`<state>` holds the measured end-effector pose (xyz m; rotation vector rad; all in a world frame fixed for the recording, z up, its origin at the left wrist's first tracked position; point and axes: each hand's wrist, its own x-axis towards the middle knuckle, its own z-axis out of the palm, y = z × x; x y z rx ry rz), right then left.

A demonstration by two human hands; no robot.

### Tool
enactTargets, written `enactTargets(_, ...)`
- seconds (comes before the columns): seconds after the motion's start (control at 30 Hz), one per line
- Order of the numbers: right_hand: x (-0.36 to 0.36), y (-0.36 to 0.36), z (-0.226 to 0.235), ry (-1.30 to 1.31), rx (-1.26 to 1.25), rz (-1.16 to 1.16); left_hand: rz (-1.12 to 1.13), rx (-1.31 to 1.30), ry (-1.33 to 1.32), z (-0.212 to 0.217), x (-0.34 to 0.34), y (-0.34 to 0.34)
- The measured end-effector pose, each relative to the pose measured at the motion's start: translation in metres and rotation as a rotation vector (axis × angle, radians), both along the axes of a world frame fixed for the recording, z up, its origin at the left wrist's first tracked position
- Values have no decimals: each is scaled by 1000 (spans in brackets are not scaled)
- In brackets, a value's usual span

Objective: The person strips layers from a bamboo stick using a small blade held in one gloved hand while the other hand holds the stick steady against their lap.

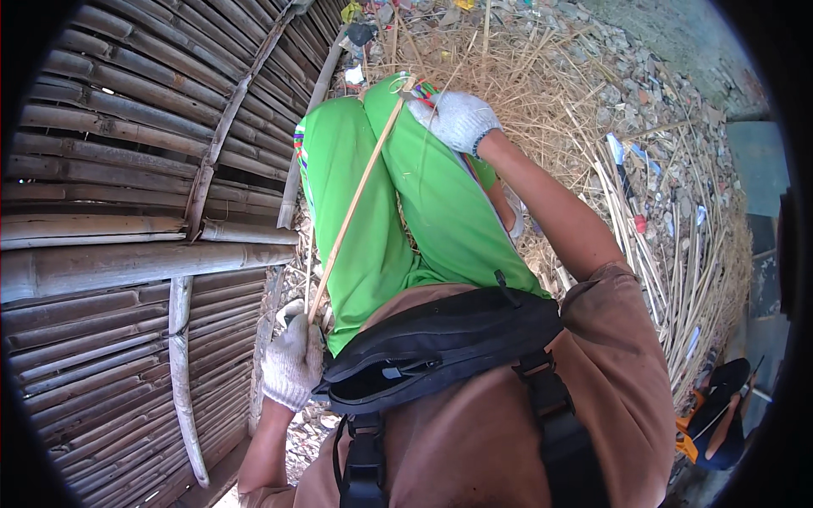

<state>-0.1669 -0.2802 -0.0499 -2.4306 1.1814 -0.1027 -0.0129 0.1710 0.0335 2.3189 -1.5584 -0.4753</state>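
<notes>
My left hand (292,362), in a pale knitted glove, is closed round the lower end of a thin bamboo strip (357,201) beside my left hip. The strip slants up across my green trousers (356,245) toward my right knee. There my right hand (457,118), gloved alike, rests with its fingers curled in beside the strip's far end. What those fingers grip is too small to make out. A second, thinner strip (309,262) stands upright just above my left hand.
A bamboo slat wall (127,161) rises close on my left. Fine shavings (542,93) cover the stony ground (677,102) ahead. Several long split strips (652,279) lie at my right, near an orange and black object (711,419). A black bag (440,343) crosses my waist.
</notes>
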Motion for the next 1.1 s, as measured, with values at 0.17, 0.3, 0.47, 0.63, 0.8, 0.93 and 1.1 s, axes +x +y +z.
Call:
enactTargets(0.17, 2, 5, 1, -57, -55, 16, -50, -20, -69, -37, 15, -63)
enactTargets(0.3, 3, 7, 20, 9, -6, 38, -91, -115, -206, -51, 24, -151)
enactTargets(0.47, 2, 7, 21, 24, -1, 35, -198, -141, -232, -53, 33, -221)
enactTargets(0.63, 2, 11, 21, 15, 3, 31, -185, -80, -260, -57, 36, -215)
enactTargets(0.8, 2, 8, 13, 17, -15, 23, -190, -70, -309, -48, 36, -176)
enactTargets(0.93, 2, 8, 8, 4, -25, 21, -185, -91, -320, -38, 34, -143)
enactTargets(1.1, 3, 8, 11, -1, -12, 4, -140, 79, -387, -27, 38, -95)
